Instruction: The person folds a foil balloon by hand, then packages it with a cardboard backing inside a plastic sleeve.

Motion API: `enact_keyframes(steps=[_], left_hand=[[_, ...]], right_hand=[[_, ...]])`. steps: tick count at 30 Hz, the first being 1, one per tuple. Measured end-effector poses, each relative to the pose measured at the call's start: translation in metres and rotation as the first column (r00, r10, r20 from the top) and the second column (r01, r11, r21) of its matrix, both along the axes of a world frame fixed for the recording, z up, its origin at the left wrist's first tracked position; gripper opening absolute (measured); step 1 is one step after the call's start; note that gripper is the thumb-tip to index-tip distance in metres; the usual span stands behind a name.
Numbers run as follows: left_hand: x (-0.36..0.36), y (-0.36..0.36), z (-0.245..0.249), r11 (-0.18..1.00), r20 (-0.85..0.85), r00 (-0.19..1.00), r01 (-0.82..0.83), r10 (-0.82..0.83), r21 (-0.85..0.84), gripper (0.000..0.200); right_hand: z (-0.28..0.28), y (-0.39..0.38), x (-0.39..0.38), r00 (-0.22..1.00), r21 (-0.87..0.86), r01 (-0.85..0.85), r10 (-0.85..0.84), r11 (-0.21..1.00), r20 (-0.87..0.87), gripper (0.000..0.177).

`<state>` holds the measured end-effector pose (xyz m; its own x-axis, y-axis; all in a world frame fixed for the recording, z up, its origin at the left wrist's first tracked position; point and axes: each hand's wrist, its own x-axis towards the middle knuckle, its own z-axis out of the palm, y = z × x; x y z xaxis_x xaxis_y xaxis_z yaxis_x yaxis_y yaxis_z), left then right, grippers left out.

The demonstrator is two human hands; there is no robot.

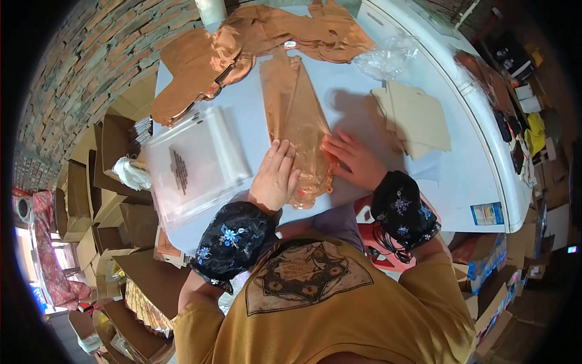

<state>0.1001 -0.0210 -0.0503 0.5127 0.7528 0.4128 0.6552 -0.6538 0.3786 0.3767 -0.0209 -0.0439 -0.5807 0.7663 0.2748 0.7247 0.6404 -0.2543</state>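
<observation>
A long copper-coloured foil piece, folded flat and looking like a foil balloon (297, 109), lies on the white table top with its near end at the front edge. My left hand (276, 176) rests on the left side of its near part, fingers stretched out flat. On the opposite side my right hand (356, 161) presses along the edge with its fingers extended. Several more copper-coloured foil balloons (279, 27) lie in a layered pile at the back. Left of my left hand is a stack of clear plastic bags (203, 161) with dark printing.
Beige card sheets (418, 115) lie to the right, below crumpled clear plastic (388, 57). A white appliance-like panel (485, 145) borders the table's right side. Open cardboard boxes (151, 282) crowd the left floor, beside a brick wall (109, 54). More boxes stand at right.
</observation>
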Motion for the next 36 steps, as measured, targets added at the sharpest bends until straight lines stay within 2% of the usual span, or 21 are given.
enact_keyframes(steps=[3,6,8,9,10,11,13,16,19,22,25,27,28,29,30,32,34,36], left_hand=[[-0.001,0.001,0.000,1.000,-0.008,1.000,0.015,-0.015,-0.004,0.046],[0.001,0.001,-0.003,0.997,-0.070,0.997,-0.007,0.013,0.077,0.046],[0.000,-0.001,0.001,0.991,-0.095,0.995,-0.020,0.033,0.129,0.045],[-0.001,-0.001,0.000,0.993,-0.096,0.995,-0.026,0.037,0.117,0.045],[-0.001,-0.001,-0.001,0.994,-0.092,0.995,-0.026,0.036,0.110,0.045],[0.001,0.000,-0.002,0.994,-0.084,0.996,-0.021,0.030,0.103,0.045],[0.003,0.002,-0.006,0.993,-0.093,0.995,-0.019,0.030,0.120,0.046],[0.002,0.001,-0.005,0.993,-0.095,0.995,-0.027,0.038,0.117,0.046],[0.001,0.000,-0.005,0.994,-0.083,0.996,-0.025,0.035,0.110,0.047],[0.002,0.001,-0.007,0.991,-0.095,0.994,-0.042,0.054,0.125,0.047],[0.003,0.000,-0.006,0.991,-0.091,0.994,-0.051,0.063,0.122,0.047],[0.003,-0.001,-0.005,0.992,-0.086,0.994,-0.060,0.070,0.114,0.047],[0.003,0.000,-0.006,0.990,-0.083,0.994,-0.061,0.072,0.127,0.046],[0.003,0.000,-0.006,0.990,-0.077,0.994,-0.065,0.075,0.127,0.046],[0.003,-0.001,-0.005,0.990,-0.072,0.995,-0.065,0.075,0.126,0.047],[0.003,-0.001,-0.004,0.991,-0.070,0.995,-0.060,0.069,0.123,0.047],[0.003,-0.001,0.000,0.992,-0.074,0.995,-0.061,0.069,0.115,0.048],[0.003,-0.001,-0.002,0.992,-0.078,0.995,-0.060,0.069,0.107,0.048]], right_hand=[[0.012,-0.004,0.007,0.999,0.066,0.042,-0.040,0.997,-0.032,0.056],[0.046,-0.003,0.048,0.862,-0.003,0.437,-0.420,0.900,-0.284,0.057],[0.062,0.008,0.107,0.749,0.371,0.640,-0.653,0.673,-0.110,0.065],[0.062,0.007,0.129,0.445,0.340,0.854,-0.892,0.395,-0.082,0.080],[0.054,0.005,0.158,0.248,0.227,0.943,-0.969,0.244,0.014,0.091],[0.056,0.007,0.182,0.112,0.031,0.992,-0.980,0.119,0.164,0.103],[0.017,0.008,0.240,0.140,-0.146,0.981,-0.988,0.130,0.059,0.109],[0.014,0.010,0.272,0.262,-0.414,0.883,-0.964,0.222,0.042,0.106],[0.024,0.011,0.273,0.220,-0.389,0.907,-0.970,0.163,0.106,0.090],[0.013,0.004,0.269,0.217,-0.044,0.974,-0.968,0.224,-0.128,0.066],[0.006,0.002,0.284,0.354,0.357,0.901,-0.893,0.246,-0.278,0.043],[0.028,-0.011,0.283,0.284,-0.018,0.928,-0.735,0.373,-0.616,0.026],[0.043,-0.014,0.267,0.121,-0.208,0.856,-0.575,0.473,-0.809,0.023],[0.061,-0.016,0.241,-0.105,-0.351,0.724,-0.409,0.593,-0.907,0.019],[0.088,-0.018,0.194,-0.200,-0.410,0.653,-0.377,0.637,-0.904,0.016],[0.097,-0.010,0.138,-0.037,-0.407,0.588,-0.479,0.699,-0.877,0.021],[0.069,0.013,0.093,0.093,-0.469,0.479,-0.575,0.742,-0.813,0.026],[0.024,0.048,0.037,0.220,-0.483,0.324,-0.561,0.813,-0.798,0.029]])
